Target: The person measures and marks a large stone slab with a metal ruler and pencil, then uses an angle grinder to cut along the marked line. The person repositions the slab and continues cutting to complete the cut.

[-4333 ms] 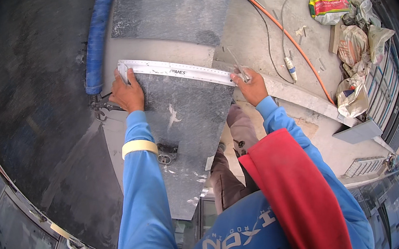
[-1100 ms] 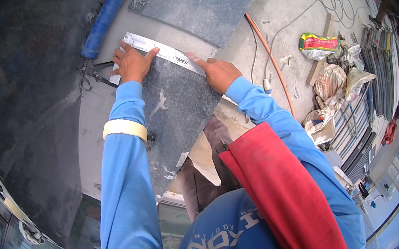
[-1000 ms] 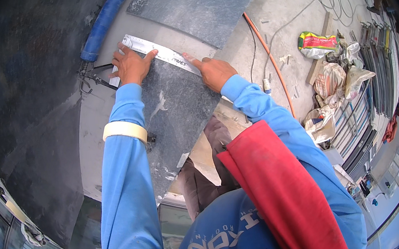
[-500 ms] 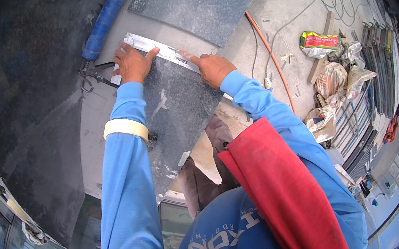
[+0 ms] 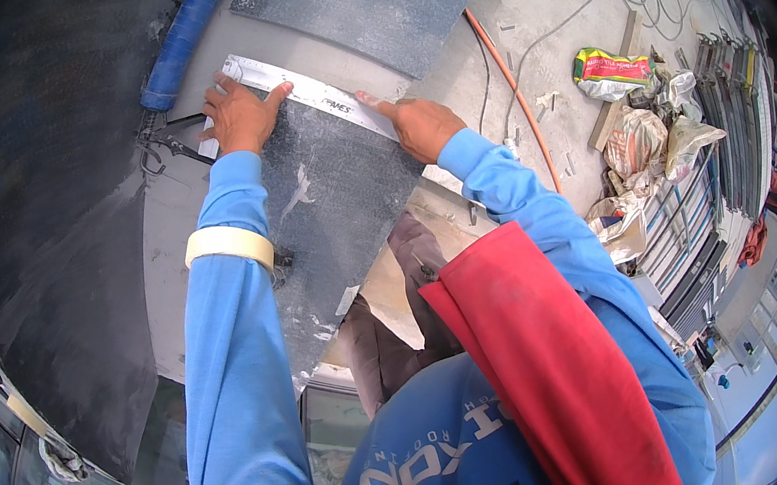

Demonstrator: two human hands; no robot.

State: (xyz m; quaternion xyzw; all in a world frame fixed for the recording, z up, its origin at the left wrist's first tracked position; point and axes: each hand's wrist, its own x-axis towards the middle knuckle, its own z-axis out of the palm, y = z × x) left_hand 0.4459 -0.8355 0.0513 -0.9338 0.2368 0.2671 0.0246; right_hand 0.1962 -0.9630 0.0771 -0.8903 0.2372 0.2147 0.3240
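Left hand (image 5: 242,119) splays across white square (image 5: 315,95) on dark slab (image 5: 331,181); right hand (image 5: 425,128) touches square's other end, grip unclear.

Free strip (image 5: 295,52) between ruler (image 5: 310,90) and far slab (image 5: 363,10), blue roll (image 5: 186,43) blocking left

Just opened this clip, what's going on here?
A person in blue sleeves has both hands on a white straightedge lying across the far end of a dark grey slab. The left hand is spread at one end; the right hand touches it toward the other. Beyond it lies another dark slab, with an orange hose to the right.
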